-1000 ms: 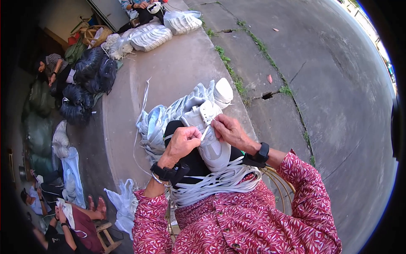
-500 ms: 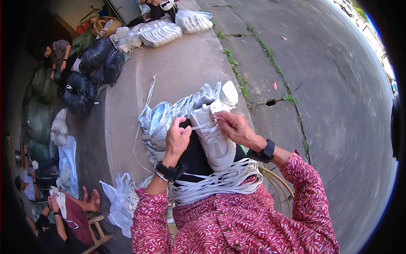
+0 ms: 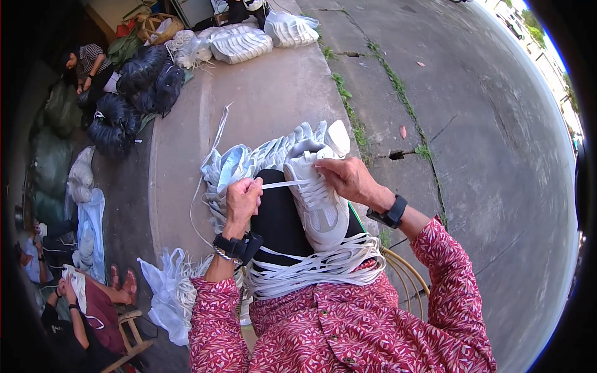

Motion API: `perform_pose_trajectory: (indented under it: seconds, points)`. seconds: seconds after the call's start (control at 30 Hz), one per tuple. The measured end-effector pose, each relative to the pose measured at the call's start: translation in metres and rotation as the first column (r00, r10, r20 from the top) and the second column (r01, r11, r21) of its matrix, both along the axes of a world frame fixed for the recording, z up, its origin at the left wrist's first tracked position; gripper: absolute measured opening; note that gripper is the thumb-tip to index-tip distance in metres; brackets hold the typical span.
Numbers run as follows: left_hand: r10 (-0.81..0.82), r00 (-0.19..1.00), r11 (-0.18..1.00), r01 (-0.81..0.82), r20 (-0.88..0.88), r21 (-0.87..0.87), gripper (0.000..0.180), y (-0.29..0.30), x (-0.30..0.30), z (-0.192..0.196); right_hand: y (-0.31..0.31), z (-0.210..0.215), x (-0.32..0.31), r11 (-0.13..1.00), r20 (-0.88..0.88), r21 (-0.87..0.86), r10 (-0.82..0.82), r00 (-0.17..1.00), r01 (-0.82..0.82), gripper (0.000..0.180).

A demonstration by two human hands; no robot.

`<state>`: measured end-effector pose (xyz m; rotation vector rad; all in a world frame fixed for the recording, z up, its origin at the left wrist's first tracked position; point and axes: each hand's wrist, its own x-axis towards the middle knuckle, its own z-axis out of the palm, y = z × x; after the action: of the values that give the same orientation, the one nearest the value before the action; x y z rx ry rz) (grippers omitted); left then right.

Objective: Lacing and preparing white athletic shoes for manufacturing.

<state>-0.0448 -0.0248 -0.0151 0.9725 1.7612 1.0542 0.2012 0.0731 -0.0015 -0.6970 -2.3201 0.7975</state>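
A white sneaker (image 3: 319, 211) rests on my lap, toe toward me, partly laced. My left hand (image 3: 243, 200) is closed on a flat white shoelace (image 3: 280, 184), which runs taut from the shoe's eyelets out to the left. At the upper eyelets beside the tongue, my right hand (image 3: 349, 180) is closed in a pinch; what lies between its fingertips is hidden. A thick bundle of white laces (image 3: 311, 271) lies across my lap below the toe. Just beyond the sneaker sits a row of white shoes (image 3: 283, 146) packed side by side.
Bagged white shoes (image 3: 241, 43) and black bags (image 3: 127, 112) lie farther off on the concrete ledge and floor. Clear plastic (image 3: 165, 295) lies at my left. Several people sit on the left, one beside a wooden stool (image 3: 129, 339). A weedy crack (image 3: 398, 87) crosses the pavement.
My left hand has moved left and slightly down, drawing a longer stretch of lace out from the sneaker. My right hand stays near the upper eyelets.
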Motion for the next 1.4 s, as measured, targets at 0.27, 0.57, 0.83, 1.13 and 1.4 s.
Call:
perform_pose_trajectory:
  seconds: [0.27, 0.57, 0.83, 1.13, 1.4]
  points:
    - [-0.11, 0.85, 0.958, 0.228, 0.515, -0.171, 0.039, -0.013, 0.019, 0.012, -0.004, 0.023, 0.033, 0.727, -0.201, -0.685, -0.242, 0.949, 0.041, 0.026]
    - [-0.045, 0.243, 0.99, -0.119, 0.969, 0.076, 0.025, -0.009, 0.009, -0.014, 0.052, 0.023, 0.241, 0.403, -0.258, -0.841, -0.885, 0.388, 0.36, 0.016]
    - [0.067, 0.352, 0.987, -0.162, 0.934, -0.009, 0.019, -0.014, 0.011, -0.026, 0.05, -0.014, 0.435, 0.141, -0.234, -0.82, -0.967, -0.1, 0.555, 0.011]
    - [0.343, 0.317, 0.839, -0.526, 0.884, -0.137, 0.018, -0.078, -0.078, -0.046, 0.021, -0.021, 0.152, 0.433, -0.005, -0.818, -0.662, 0.749, 0.378, 0.016]
    - [0.655, 0.172, 0.565, -0.758, 0.736, -0.326, 0.018, -0.165, -0.159, -0.074, -0.003, 0.001, 0.024, 0.639, 0.007, -0.768, -0.07, 0.998, 0.05, 0.021]
